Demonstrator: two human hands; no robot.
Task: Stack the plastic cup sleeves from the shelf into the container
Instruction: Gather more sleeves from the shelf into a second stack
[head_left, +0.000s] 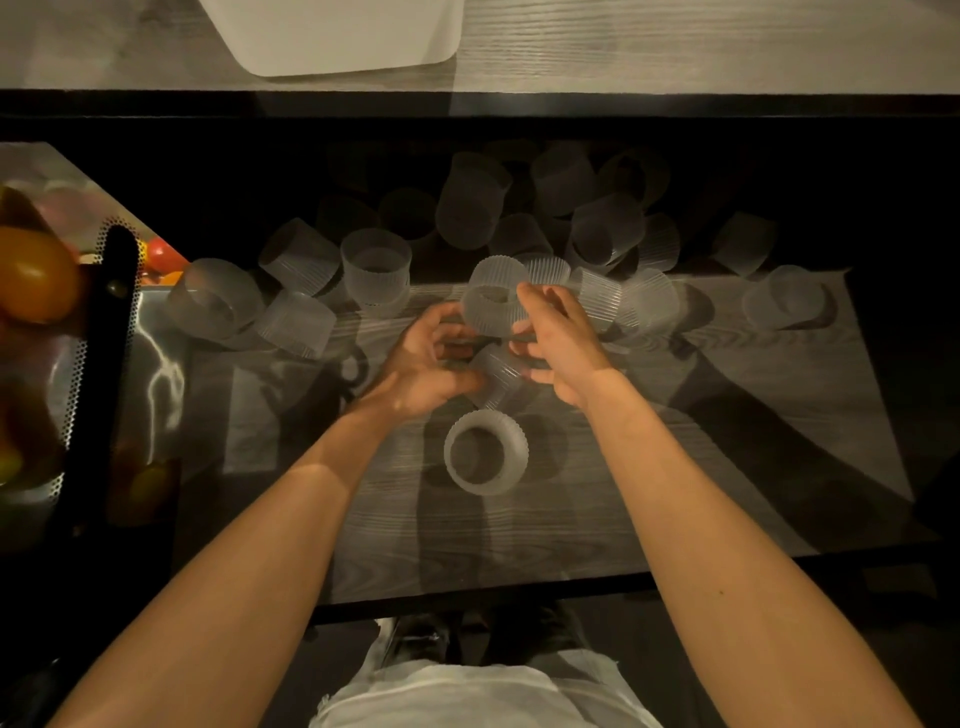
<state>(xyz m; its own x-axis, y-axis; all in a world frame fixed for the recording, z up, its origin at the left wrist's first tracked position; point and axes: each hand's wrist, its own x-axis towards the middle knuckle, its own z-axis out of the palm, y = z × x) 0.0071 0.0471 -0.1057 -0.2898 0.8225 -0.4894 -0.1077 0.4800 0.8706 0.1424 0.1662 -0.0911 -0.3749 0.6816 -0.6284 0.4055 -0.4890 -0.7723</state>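
Several translucent ribbed cup sleeves (376, 267) lie scattered over the dim wooden shelf (701, 467). My left hand (423, 364) curls round a sleeve lying on its side (501, 379) at the shelf's middle. My right hand (561, 345) grips the rim of an upright sleeve (493, 299) just behind it, and its lower fingers touch the lying sleeve. One more sleeve (485, 452) stands alone nearer to me, between my forearms. The white container (363, 62) sits on the lighter surface above the shelf, at the top of the view.
A perforated metal basket (122, 312) with orange and red fruit (36, 275) stands at the left end of the shelf. The shelf's dark front edge (467, 590) runs just above my legs. More sleeves lie piled in the dark back (470, 208).
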